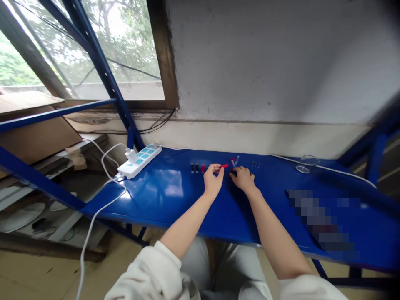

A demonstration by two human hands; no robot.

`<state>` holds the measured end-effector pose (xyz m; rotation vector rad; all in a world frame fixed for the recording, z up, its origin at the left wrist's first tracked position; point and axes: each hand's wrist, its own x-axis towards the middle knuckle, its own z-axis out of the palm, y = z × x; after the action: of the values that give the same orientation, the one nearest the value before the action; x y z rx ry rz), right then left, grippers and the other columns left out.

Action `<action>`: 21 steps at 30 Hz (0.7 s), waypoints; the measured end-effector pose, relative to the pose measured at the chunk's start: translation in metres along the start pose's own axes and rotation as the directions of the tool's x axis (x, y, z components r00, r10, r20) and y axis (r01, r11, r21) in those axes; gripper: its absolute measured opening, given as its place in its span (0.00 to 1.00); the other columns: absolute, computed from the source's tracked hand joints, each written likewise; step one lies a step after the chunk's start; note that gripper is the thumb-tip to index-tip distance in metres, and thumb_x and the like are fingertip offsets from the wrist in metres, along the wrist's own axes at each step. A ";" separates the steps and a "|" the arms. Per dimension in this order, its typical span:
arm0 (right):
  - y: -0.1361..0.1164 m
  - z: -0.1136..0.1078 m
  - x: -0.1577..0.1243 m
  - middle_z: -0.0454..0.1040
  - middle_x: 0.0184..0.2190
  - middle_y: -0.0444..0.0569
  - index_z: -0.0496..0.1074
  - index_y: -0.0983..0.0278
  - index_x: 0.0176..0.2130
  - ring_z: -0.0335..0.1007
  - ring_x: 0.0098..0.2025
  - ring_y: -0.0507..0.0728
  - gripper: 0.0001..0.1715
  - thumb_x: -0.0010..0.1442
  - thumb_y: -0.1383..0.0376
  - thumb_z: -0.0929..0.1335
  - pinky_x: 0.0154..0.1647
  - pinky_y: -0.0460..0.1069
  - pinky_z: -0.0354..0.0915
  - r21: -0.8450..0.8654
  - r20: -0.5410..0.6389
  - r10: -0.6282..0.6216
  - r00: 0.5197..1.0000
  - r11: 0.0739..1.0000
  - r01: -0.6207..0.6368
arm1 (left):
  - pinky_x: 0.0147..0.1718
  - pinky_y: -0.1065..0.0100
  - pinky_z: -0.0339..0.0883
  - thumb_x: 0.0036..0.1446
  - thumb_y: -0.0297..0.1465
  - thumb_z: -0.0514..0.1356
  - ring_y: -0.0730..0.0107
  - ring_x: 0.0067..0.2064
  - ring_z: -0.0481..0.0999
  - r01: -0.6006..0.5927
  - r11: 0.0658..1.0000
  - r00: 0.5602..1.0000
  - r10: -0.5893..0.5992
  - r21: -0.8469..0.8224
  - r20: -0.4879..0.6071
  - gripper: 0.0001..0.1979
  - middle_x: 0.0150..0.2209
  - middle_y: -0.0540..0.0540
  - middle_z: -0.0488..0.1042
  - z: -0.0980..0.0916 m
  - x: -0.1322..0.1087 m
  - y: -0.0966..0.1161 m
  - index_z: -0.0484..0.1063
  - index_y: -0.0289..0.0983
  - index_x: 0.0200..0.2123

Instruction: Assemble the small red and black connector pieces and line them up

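Between thumb and fingers, my left hand (214, 177) pinches a small red tube (224, 166), which looks like a lipstick-sized cap or case. My right hand (243, 178) is low over the table, its fingers curled down beside a small clear tube (233, 163); whether the fingertips grip it is hidden. Another clear tube (237, 159) and a small red piece (233, 159) lie just beyond. Left of my left hand, two black tubes (194, 168) and one red tube (203, 168) stand upright in a row.
The blue table (187, 208) carries a white power strip (140, 160) with a plugged-in charger at the left. Several tiny clear pieces (255, 164) lie right of my hands. Eyeglasses (304, 166) and a cable (343, 171) are at the back right; a pixelated object (321, 221) is nearer.
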<state>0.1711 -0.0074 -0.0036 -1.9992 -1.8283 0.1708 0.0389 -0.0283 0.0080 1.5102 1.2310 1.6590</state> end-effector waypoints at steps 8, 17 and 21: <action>-0.010 -0.023 0.001 0.71 0.29 0.54 0.64 0.66 0.38 0.65 0.29 0.55 0.19 0.59 0.55 0.55 0.31 0.49 0.59 0.479 -0.426 0.064 0.902 0.862 0.166 | 0.35 0.67 0.65 0.51 0.34 0.57 0.71 0.32 0.73 0.080 0.994 0.997 -0.079 -0.076 0.022 0.10 0.29 0.44 0.75 -0.001 0.003 -0.007 0.69 0.34 0.35; -0.009 -0.027 0.002 0.70 0.25 0.50 0.66 0.65 0.31 0.62 0.26 0.53 0.25 0.56 0.48 0.57 0.30 0.47 0.57 0.569 -0.325 0.073 0.943 0.812 0.133 | 0.34 0.67 0.67 0.52 0.33 0.57 0.71 0.31 0.74 0.201 0.948 0.980 -0.197 -0.248 0.041 0.10 0.30 0.42 0.75 0.000 0.006 -0.007 0.68 0.32 0.35; -0.005 -0.020 0.007 0.69 0.24 0.49 0.65 0.65 0.30 0.61 0.25 0.52 0.24 0.55 0.48 0.58 0.29 0.47 0.58 0.622 -0.286 0.042 0.957 0.768 0.153 | 0.31 0.69 0.66 0.52 0.32 0.57 0.74 0.27 0.74 0.290 0.909 0.957 -0.275 -0.301 0.090 0.09 0.31 0.42 0.75 -0.001 0.005 -0.002 0.67 0.32 0.34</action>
<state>0.1751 -0.0047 0.0179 -1.3947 -1.3851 0.4078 0.0369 -0.0228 0.0086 1.1134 1.0477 1.5309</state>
